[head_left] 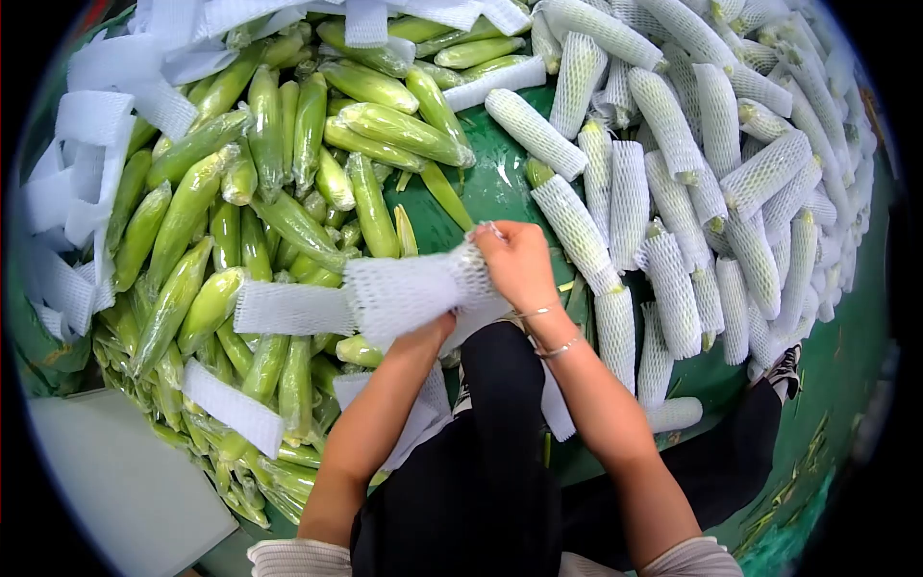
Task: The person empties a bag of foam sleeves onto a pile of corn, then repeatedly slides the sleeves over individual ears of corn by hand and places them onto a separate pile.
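Right hand [519, 264] pinches one end of a white foam net sleeve [399, 293]. Left hand [439, 329] is under it, fingers mostly hidden; can't tell its grip. Sleeve's just past my knee [500, 361], wide end leftward over film-wrapped corn [192, 207]. Net-covered cobs [665, 125] heaped right, on green floor [505, 168].

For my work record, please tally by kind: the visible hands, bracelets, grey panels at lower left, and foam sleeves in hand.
Left hand and right hand: 2
Bracelets: 2
Grey panel: 1
Foam sleeve in hand: 1
Total: 6
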### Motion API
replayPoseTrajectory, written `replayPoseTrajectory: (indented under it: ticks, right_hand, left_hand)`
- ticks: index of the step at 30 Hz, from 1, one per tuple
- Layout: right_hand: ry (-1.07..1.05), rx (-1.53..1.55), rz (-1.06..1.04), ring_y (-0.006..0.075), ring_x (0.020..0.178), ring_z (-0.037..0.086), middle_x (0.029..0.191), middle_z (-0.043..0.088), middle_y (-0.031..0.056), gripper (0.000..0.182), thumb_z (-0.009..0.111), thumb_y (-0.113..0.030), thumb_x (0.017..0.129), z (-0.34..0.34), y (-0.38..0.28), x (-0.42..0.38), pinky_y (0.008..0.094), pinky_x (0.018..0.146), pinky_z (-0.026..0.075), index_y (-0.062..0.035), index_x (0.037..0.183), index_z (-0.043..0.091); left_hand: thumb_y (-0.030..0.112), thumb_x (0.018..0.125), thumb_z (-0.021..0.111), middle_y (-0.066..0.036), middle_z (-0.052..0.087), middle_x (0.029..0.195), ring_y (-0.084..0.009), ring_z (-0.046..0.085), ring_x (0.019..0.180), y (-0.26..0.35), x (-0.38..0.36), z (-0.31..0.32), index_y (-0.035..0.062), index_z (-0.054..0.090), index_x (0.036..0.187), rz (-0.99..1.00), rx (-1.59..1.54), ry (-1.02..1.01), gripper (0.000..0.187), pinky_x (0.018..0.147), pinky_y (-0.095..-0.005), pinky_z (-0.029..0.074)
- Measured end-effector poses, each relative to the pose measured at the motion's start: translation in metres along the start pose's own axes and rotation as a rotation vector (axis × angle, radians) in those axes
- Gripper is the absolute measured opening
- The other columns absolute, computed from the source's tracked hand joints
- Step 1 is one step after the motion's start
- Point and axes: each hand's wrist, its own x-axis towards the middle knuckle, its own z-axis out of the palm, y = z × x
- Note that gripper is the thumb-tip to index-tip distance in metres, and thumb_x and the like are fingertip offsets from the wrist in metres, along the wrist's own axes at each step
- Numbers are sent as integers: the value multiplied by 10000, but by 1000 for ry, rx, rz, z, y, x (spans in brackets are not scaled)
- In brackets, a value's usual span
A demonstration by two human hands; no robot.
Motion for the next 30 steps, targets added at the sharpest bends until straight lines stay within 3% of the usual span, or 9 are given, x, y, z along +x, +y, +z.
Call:
replayPoseTrajectory:
  ticks: [4,7,8,11,13,15,21,24,30]
  right_hand:
    - [-113,460,304,135,541,562,577,590,116,266,598,-168,781,7,22,32,335,514,433,93,759,640]
    - [-183,505,572,207,534,585,646,630,139,225,604,-148,766,-8,52,42,342,521,452,68,796,658]
    - [-39,58,-103,296,588,609,708,653,136,186,601,-132,772,3,129,42,338,574,480,27,835,673]
    - [246,-591,-620,375,660,608,763,661,135,184,592,-126,782,-6,153,20,336,652,499,-3,892,674]
    - [253,-324,-364,284,682,627,765,660,104,167,581,-122,830,-5,146,1,297,679,494,9,897,661]
    - [77,776,514,169,667,613,768,656,70,167,583,-123,861,-27,80,-3,261,639,481,32,858,645]
    - [196,503,351,123,636,603,701,660,98,182,586,-112,863,0,161,-8,273,556,437,45,798,652]
    - [231,-107,-4,332,737,657,781,642,238,251,513,-188,909,6,189,-8,388,647,477,26,890,645]
    - [-35,532,579,289,924,629,1038,628,195,436,388,-407,956,-23,137,-7,401,725,526,-46,1108,579]
  left_hand:
    - [243,937,463,-67,609,1084,-198,577,1007,14,0,46,73,565,1115,268,433,-277,266,872,-359,492]
    - [154,873,599,-51,648,884,-163,606,735,24,-18,96,24,617,971,189,424,30,164,700,-297,504]
    - [157,876,594,-36,649,822,-151,601,698,18,-10,91,16,633,933,209,543,41,157,661,-289,495]
    - [161,896,569,-38,631,839,-141,593,734,-2,25,61,20,610,949,273,819,-1,156,639,-281,485]
    - [162,912,549,-56,612,916,-143,591,806,-23,30,37,32,572,1003,288,991,-58,160,656,-282,485]
    - [95,829,594,-44,657,769,-82,573,704,-47,39,24,-18,649,852,565,1032,22,128,622,-275,468]
    - [220,843,607,-119,606,621,-163,567,599,-44,44,31,-45,602,715,527,1095,80,294,556,-356,440]
    - [275,866,576,-190,588,620,-297,589,601,-40,58,39,-59,577,699,605,1410,102,373,585,-418,440]
    - [335,914,472,-242,610,773,-428,583,765,-37,54,76,-42,573,856,652,1678,-7,394,687,-481,444]
